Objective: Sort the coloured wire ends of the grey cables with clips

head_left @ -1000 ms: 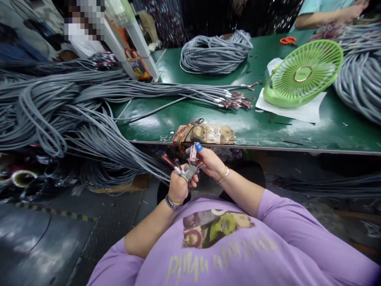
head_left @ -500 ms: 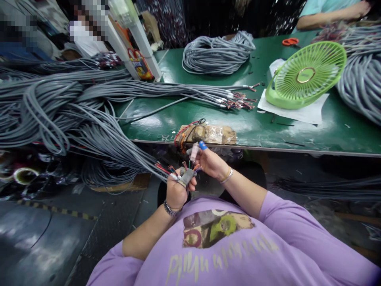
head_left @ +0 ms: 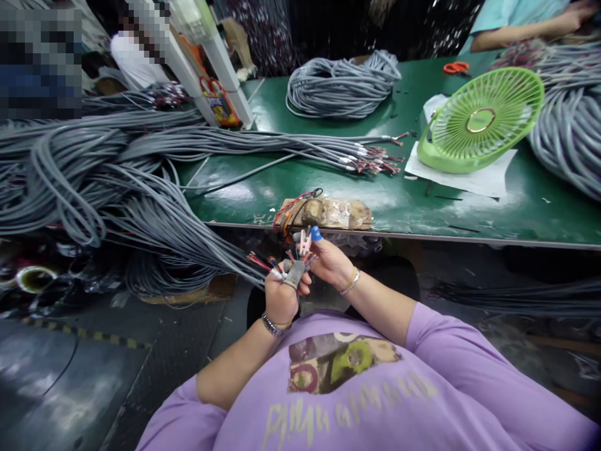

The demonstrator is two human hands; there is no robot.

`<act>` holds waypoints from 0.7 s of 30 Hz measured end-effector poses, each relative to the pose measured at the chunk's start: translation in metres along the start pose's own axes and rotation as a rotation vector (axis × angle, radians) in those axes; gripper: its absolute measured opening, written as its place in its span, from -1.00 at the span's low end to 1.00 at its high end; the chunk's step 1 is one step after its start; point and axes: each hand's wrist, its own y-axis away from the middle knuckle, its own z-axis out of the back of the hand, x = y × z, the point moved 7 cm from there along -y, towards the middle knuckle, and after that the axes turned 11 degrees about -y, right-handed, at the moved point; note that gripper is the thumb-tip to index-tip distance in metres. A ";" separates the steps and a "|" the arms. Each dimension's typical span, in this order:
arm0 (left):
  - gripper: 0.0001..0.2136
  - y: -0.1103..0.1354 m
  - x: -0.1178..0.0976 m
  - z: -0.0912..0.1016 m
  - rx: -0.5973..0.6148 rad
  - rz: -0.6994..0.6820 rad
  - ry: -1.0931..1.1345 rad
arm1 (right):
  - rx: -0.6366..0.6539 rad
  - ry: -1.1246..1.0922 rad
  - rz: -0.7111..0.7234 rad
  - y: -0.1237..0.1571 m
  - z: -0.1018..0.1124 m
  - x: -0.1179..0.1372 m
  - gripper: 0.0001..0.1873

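Observation:
My left hand (head_left: 282, 294) is closed around the end of a grey cable, its thumb in a grey cover. Thin coloured wires (head_left: 297, 255) fan out above that thumb. My right hand (head_left: 332, 262) meets them from the right, fingers bent and pinched at the wires; its fingertips have pale wraps and one blue wrap (head_left: 316, 233). Exactly which strands it grips is too small to make out. Beside my left hand, more stripped ends with red and dark wires (head_left: 258, 262) stick out of a bundle of grey cables (head_left: 220, 250).
On the green table (head_left: 244, 200), a taped wooden block (head_left: 347, 214) lies at the front edge. Behind it are cables with stripped ends (head_left: 323, 150), a cable coil (head_left: 342, 88), a green fan (head_left: 483, 119) and orange scissors (head_left: 456, 67). A co-worker's arm (head_left: 526, 34) shows at the back right.
My right fingers have shifted slightly down over the wires, and the pale-wrapped fingertips have changed their pose. My left hand still grips the cable, moved slightly right.

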 end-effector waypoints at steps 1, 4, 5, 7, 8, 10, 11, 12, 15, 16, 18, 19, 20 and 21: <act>-0.74 0.000 0.001 0.000 -0.002 0.001 -0.006 | -0.019 -0.042 0.011 0.000 0.000 0.000 -0.51; -0.74 0.001 0.004 0.000 0.003 0.005 -0.023 | -0.075 -0.158 0.034 0.001 -0.001 0.001 -0.56; -0.74 0.001 0.004 0.000 0.004 0.008 -0.028 | -0.088 -0.171 0.034 0.001 -0.001 0.001 -0.57; -0.74 0.002 0.006 0.001 0.000 0.016 -0.035 | -0.102 -0.186 0.022 0.002 -0.001 -0.001 -0.57; -0.74 0.002 0.006 0.002 -0.002 0.018 -0.038 | -0.101 -0.191 0.012 0.002 -0.002 -0.002 -0.56; -0.73 0.003 0.007 0.003 -0.004 0.018 -0.043 | -0.085 -0.206 -0.007 0.003 -0.003 -0.003 -0.55; -0.73 0.004 0.007 0.004 -0.001 0.017 -0.047 | -0.076 -0.218 -0.010 0.004 -0.003 -0.003 -0.54; -0.73 0.005 0.007 0.005 0.003 0.014 -0.051 | -0.070 -0.229 -0.012 0.005 -0.003 -0.003 -0.54; -0.74 0.010 0.006 0.008 0.008 0.014 -0.049 | -0.059 -0.240 -0.036 0.007 -0.001 -0.003 -0.54; -0.74 0.011 0.005 0.009 0.006 0.014 -0.044 | -0.056 -0.230 -0.051 0.008 -0.001 -0.004 -0.54; -0.74 0.014 0.003 0.011 -0.003 0.007 -0.033 | -0.055 -0.189 -0.078 0.009 -0.001 -0.003 -0.54; -0.74 0.014 0.001 0.012 -0.008 0.000 -0.029 | -0.058 -0.158 -0.085 0.010 -0.001 -0.003 -0.55; -0.75 0.015 -0.001 0.012 -0.013 -0.010 -0.026 | -0.063 -0.126 -0.084 0.010 -0.001 -0.002 -0.58; -0.75 0.015 -0.004 0.012 -0.018 -0.019 -0.023 | -0.067 -0.096 -0.074 0.011 -0.001 -0.001 -0.63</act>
